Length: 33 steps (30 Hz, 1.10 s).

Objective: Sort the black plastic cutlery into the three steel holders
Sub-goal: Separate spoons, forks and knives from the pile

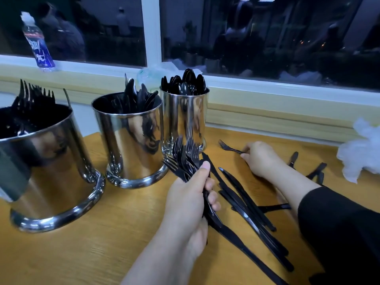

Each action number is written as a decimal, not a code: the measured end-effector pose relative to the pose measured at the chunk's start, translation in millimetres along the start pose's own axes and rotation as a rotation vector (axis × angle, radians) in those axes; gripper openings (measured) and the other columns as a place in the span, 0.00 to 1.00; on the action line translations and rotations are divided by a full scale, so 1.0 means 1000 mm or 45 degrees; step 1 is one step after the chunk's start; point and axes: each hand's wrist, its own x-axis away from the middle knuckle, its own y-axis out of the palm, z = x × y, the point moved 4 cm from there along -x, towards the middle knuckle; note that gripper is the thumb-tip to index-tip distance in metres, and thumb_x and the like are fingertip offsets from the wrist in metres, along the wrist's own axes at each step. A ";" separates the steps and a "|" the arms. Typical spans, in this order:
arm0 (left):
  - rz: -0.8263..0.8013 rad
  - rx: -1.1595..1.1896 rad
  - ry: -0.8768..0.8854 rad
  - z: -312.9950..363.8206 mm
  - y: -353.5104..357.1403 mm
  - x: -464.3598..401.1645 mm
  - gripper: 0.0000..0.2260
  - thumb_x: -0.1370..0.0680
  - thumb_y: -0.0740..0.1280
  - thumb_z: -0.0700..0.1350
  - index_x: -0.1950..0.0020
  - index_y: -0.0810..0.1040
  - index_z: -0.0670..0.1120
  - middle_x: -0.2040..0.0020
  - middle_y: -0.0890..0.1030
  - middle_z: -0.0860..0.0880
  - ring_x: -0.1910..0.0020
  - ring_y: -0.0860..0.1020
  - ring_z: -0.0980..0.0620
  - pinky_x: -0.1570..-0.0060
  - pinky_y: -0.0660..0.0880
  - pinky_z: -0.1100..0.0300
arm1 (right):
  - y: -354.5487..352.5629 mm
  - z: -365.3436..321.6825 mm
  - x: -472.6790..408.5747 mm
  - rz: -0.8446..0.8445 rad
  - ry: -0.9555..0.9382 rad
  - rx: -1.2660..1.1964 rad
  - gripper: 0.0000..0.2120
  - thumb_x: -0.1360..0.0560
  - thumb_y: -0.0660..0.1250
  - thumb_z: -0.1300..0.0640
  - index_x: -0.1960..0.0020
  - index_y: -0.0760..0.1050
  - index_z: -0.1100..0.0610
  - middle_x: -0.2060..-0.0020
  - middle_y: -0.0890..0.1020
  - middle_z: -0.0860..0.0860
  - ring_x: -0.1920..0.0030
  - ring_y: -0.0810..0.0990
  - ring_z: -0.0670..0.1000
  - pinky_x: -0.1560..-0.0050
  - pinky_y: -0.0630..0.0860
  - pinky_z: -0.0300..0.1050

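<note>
Steel holders: three stand in a row at the left of the wooden table (pixel 115 233); the fork holder (pixel 51 171) is nearest and most to the left, the knife holder (pixel 133 140) is in the middle, the spoon holder (pixel 185 120) is farthest, near the window sill (pixel 267 95).
Left hand: the left hand (pixel 189 202) has its fingers and thumb curled round a bundle of forks (pixel 185 157), tines up and away from the person, just before the knife holder.
Right hand: the right hand (pixel 261 159) lies low on the table and pinches the handle of one fork (pixel 228 148); its fingers are bent round the handle end.
Key relation: this fork lies to the right of the bundle, with the long axis going left and away, tines toward the spoon holder. The right hand is the nearer one (it touches the fork already). The fork holder is well apart, at the far left, so I judge the fork joins the bundle first.
Knives: loose knives (pixel 246 202) lie between and under the two arms, long axes toward the person; some more (pixel 314 171) lie behind the right wrist.
In the way: the knife holder and spoon holder stand between the hands and the fork holder.
Others: a bottle (pixel 38 42) stands on the sill, white crumpled plastic (pixel 362 153) at the right edge.
</note>
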 end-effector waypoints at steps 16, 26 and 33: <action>0.000 0.027 0.078 0.014 -0.001 0.011 0.12 0.17 0.67 0.48 0.36 0.77 0.45 0.49 0.88 0.43 0.48 0.87 0.47 0.46 0.83 0.49 | -0.059 -0.052 0.142 0.219 -0.228 -0.977 0.02 0.21 0.70 0.52 0.50 0.81 0.46 0.59 0.84 0.43 0.59 0.81 0.41 0.61 0.72 0.31; -0.114 0.096 0.016 0.031 -0.006 0.046 0.13 0.18 0.68 0.48 0.39 0.81 0.41 0.46 0.87 0.45 0.46 0.86 0.42 0.43 0.82 0.45 | -0.056 -0.092 0.207 0.139 -0.365 -0.984 0.10 0.24 0.72 0.61 0.51 0.86 0.45 0.60 0.83 0.42 0.60 0.79 0.44 0.60 0.72 0.32; -0.304 0.022 -0.054 0.046 -0.022 0.052 0.09 0.18 0.69 0.44 0.48 0.79 0.38 0.58 0.84 0.44 0.61 0.84 0.46 0.58 0.83 0.54 | -0.095 -0.099 0.210 0.286 -0.389 -0.940 0.04 0.22 0.70 0.50 0.55 0.81 0.47 0.60 0.81 0.47 0.61 0.77 0.41 0.60 0.70 0.29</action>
